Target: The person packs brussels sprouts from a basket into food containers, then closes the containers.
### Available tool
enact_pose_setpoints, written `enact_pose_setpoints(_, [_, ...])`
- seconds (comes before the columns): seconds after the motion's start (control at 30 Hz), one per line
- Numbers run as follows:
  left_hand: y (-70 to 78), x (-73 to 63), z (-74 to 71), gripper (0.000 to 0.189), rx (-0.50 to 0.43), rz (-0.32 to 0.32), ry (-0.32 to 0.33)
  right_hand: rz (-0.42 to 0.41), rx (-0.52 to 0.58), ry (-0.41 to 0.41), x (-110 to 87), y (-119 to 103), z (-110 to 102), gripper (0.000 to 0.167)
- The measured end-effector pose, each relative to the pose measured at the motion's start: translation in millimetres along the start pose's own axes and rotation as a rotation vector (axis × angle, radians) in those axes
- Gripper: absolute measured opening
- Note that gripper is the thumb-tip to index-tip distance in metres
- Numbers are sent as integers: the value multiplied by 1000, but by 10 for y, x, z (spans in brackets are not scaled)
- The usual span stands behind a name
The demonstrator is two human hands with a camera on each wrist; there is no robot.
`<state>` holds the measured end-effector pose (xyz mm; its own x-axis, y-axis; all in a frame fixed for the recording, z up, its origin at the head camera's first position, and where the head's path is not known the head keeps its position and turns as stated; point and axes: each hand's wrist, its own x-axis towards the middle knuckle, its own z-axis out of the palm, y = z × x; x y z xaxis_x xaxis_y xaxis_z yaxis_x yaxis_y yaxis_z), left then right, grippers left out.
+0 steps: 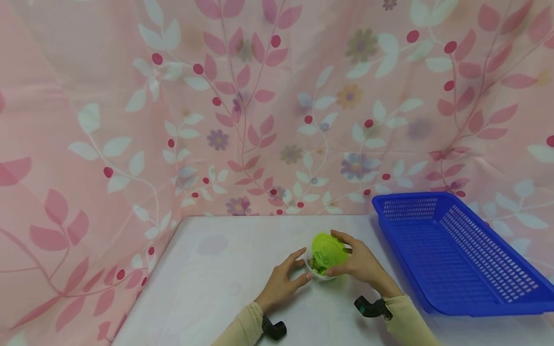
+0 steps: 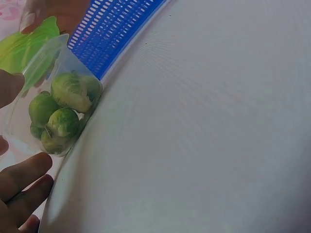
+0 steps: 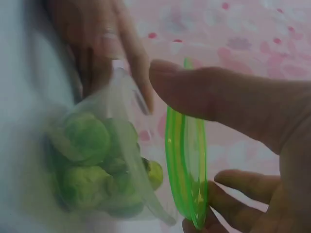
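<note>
A clear plastic container [image 2: 53,53] holding several Brussels sprouts [image 2: 63,121] stands on the white table. My right hand [image 1: 361,262] pinches a bright green lid [image 1: 325,247] between thumb and fingers. In the right wrist view the lid [image 3: 187,165] is edge-on, tilted up beside the container's open mouth. My left hand [image 1: 281,283] is at the container's left side, its thumb and fingers spread and loosely bent. In the left wrist view its fingertips [image 2: 36,165] lie close to the container's lower wall.
To the right, a large blue plastic basket [image 1: 441,269] with perforated walls stands on the table [image 1: 207,269]. Behind the table hangs a pink floral cloth [image 1: 277,120]. Each wrist wears a small black device, one [image 1: 274,329] on the left, one [image 1: 370,306] on the right.
</note>
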<state>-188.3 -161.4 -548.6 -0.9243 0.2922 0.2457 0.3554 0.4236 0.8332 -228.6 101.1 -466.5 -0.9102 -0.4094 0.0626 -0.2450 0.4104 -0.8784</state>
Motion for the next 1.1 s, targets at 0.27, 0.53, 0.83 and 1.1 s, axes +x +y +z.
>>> enact_pose_setpoints(0.27, [-26,12,15,67,12,9,13,-106,-197,44,-5,-34,195,107])
enact_pose_setpoints(0.53, [-12,6,12,67,-1,-3,2,-174,-240,-29,1,-5,146,103])
enact_pose_setpoints(0.83, [69,27,-17,73,-66,-14,-11,-249,-292,-159,17,-8,45,98])
enact_pose_setpoints(1.1, [136,59,135,59,-51,24,19,-141,-155,-193,5,76,-50,84])
